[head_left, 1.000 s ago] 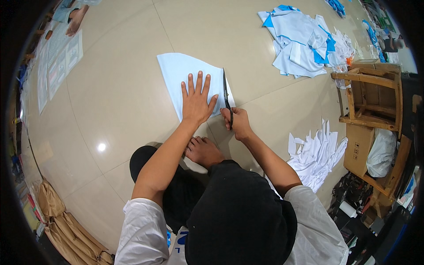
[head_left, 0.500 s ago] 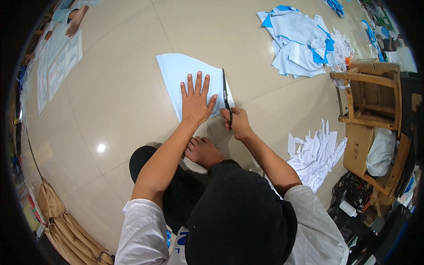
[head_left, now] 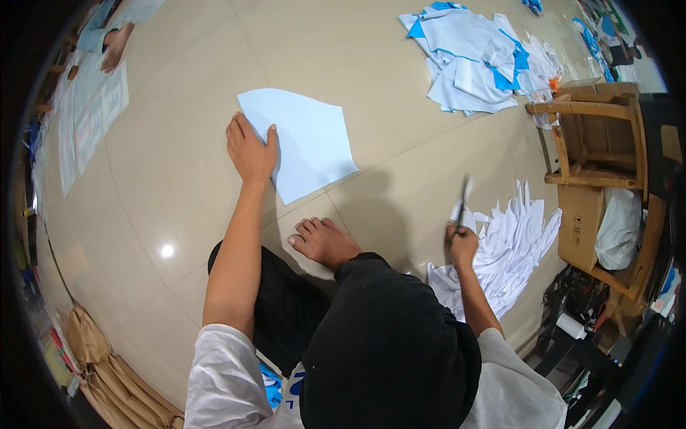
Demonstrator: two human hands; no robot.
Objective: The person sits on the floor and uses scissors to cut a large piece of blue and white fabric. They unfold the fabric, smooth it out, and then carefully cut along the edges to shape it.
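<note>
Resting left hand (head_left: 251, 154), thumb spread, on cloth (head_left: 311, 143) lying on floor (head_left: 179, 171). Gripping scissors (head_left: 461, 210) in right hand (head_left: 464, 247), near scraps (head_left: 511, 250). Looks cut along the right edge; can't tell about cuts left.

The scene is seen through the left one of two fisheye cameras worn on the head. The lens is pointed steeply down, so that the floor (head_left: 171, 150) is looked upon from above and the person's left is kept at the left. Black cloth (head_left: 389, 343) is shown nearest, low in the middle; the hands (head_left: 251, 154) are placed farther off, yet well within view. A wide spread is taken in, out to the wooden frame (head_left: 586, 108) at the right; straight edges are bent toward the rim, and the corners are darkened.
</note>
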